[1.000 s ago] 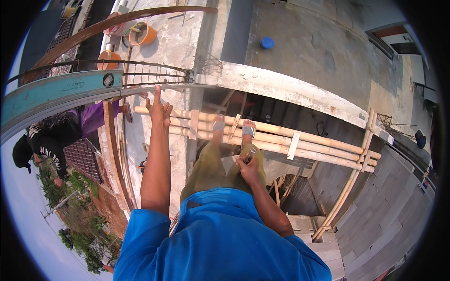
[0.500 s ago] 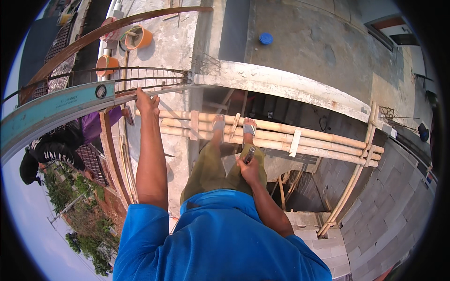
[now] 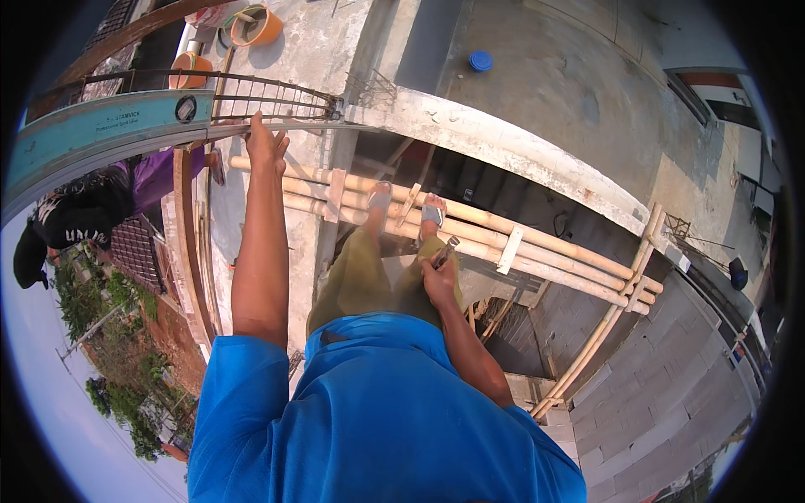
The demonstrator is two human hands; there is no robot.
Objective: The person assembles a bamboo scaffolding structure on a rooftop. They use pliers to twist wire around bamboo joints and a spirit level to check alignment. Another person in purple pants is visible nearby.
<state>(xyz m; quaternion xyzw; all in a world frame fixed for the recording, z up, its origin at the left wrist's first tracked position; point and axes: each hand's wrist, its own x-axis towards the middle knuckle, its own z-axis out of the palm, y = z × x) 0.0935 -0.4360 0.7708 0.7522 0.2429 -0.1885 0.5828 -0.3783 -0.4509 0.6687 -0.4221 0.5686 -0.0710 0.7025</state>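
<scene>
My left hand reaches up to a long grey metal bar, its fingers closed over the edge and the thumb standing off. Along this bar lies a teal spirit level with a round vial window, just left of the hand. Next to them runs a rebar cage. Held low before my thigh, my right hand is wrapped round a short hand tool; only its dark metal end shows, and its kind I cannot make out.
My sandalled feet stand on lashed bamboo poles over an opening. A concrete beam runs beyond it. A co-worker in black and purple is at the left, beside a wooden board. Orange buckets stand far left; a block wall rises right.
The view has shifted and turned slightly. My left hand remains at the metal bar, my right hand still grips the tool. The co-worker at the left has moved a little.
</scene>
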